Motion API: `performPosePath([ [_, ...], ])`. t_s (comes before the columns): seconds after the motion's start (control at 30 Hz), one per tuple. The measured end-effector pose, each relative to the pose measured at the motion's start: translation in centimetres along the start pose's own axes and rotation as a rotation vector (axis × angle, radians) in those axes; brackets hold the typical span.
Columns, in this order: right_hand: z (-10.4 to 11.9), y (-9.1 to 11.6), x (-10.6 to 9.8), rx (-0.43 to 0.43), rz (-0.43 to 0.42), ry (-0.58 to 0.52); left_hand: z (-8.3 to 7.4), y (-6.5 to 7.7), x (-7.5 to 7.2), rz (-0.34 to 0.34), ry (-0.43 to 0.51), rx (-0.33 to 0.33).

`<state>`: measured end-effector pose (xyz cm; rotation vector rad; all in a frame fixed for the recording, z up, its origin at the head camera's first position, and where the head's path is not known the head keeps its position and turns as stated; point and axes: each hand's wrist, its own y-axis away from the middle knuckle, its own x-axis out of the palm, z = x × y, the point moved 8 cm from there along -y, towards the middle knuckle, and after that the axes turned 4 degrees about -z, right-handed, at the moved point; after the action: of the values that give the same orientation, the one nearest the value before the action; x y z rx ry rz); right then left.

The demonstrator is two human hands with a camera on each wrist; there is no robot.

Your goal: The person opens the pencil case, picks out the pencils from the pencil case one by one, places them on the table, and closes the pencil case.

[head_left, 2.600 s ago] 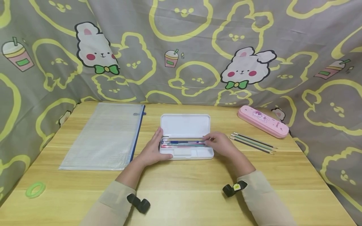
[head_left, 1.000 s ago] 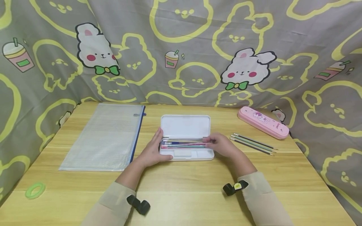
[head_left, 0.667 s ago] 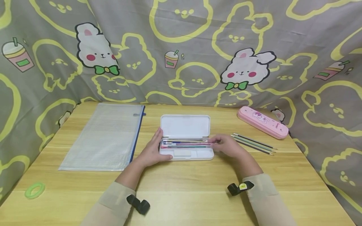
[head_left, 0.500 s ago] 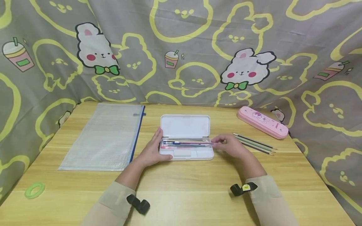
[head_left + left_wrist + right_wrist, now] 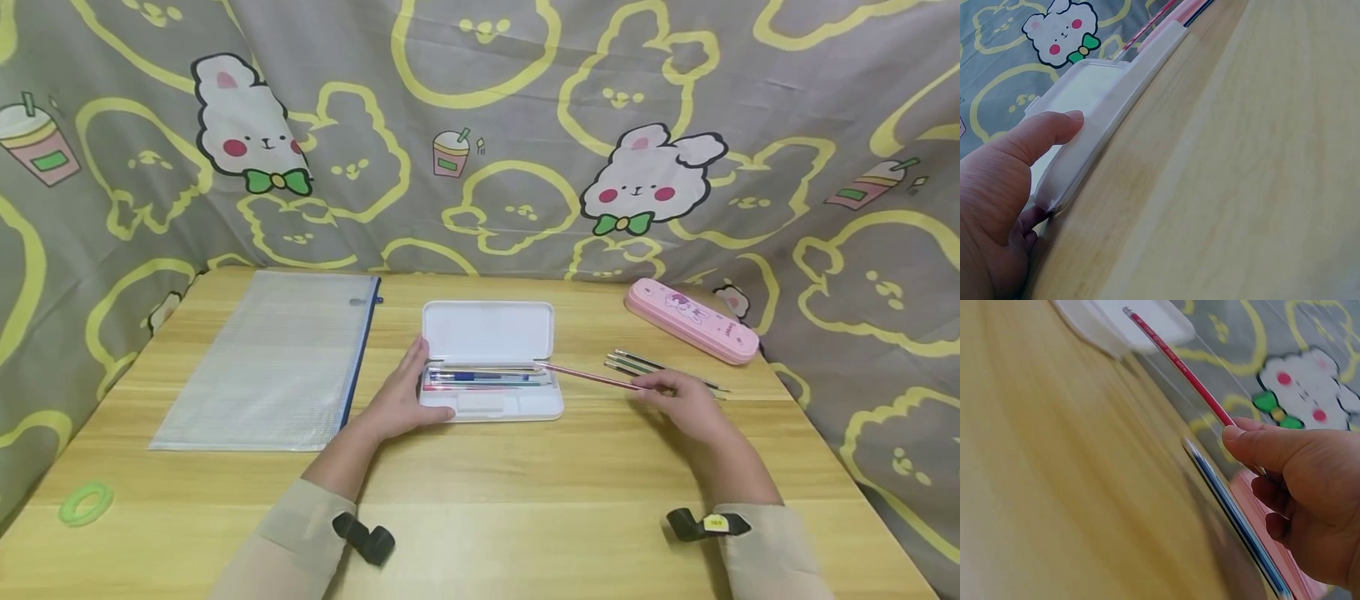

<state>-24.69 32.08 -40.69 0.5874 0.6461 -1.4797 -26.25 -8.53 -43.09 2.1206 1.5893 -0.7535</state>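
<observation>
A white pencil case [image 5: 487,331] stands with its lid raised at the middle of the table. My left hand [image 5: 395,404] holds its left end, thumb over the front wall and fingers along the side. Pens and pencils [image 5: 487,377] lie in the long compartment, and a white eraser [image 5: 480,404] sits in front of them. My right hand [image 5: 682,402] pinches a red pencil [image 5: 1179,365] near one end between thumb and forefinger. The pencil's metal-capped end points back toward the case. Beneath that hand lie several loose pencils [image 5: 637,362], partly hidden by it.
A pink pencil box [image 5: 692,321] rests at the back right. To the left lies a translucent zip pouch [image 5: 270,362] with a blue edge. A green ring [image 5: 86,504] is near the front left. Patterned cloth [image 5: 517,125] rises behind the wooden table [image 5: 480,500].
My right hand has drawn the red pencil out of the white case and carried it right, over the loose pencils. The left hand keeps its place on the case.
</observation>
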Motion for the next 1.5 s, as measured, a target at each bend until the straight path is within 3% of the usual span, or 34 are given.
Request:
performPosePath([
  [0.23, -3.7, 1.7, -3.0, 0.047, -0.056, 0.067, 0.1, -0.2, 0.1, -0.004, -0.016, 0.012],
  [0.5, -6.8, 2.6, -4.6, 0.107, -0.076, 0.145, 0.1, -0.2, 0.1, -0.008, -0.019, 0.020],
  [0.8, -7.9, 2.6, -4.5, 0.175, -0.030, 0.120, -0.1, 0.0, 0.0, -0.009, -0.023, 0.024],
  [1.03, -8.0, 2.6, -4.5, 0.165, -0.027, 0.175, -0.1, 0.0, 0.1, -0.004, -0.025, 0.022],
  [1.5, -7.7, 2.7, -4.4, 0.145, -0.038, 0.179, 0.1, 0.0, 0.1, -0.005, -0.019, 0.024],
])
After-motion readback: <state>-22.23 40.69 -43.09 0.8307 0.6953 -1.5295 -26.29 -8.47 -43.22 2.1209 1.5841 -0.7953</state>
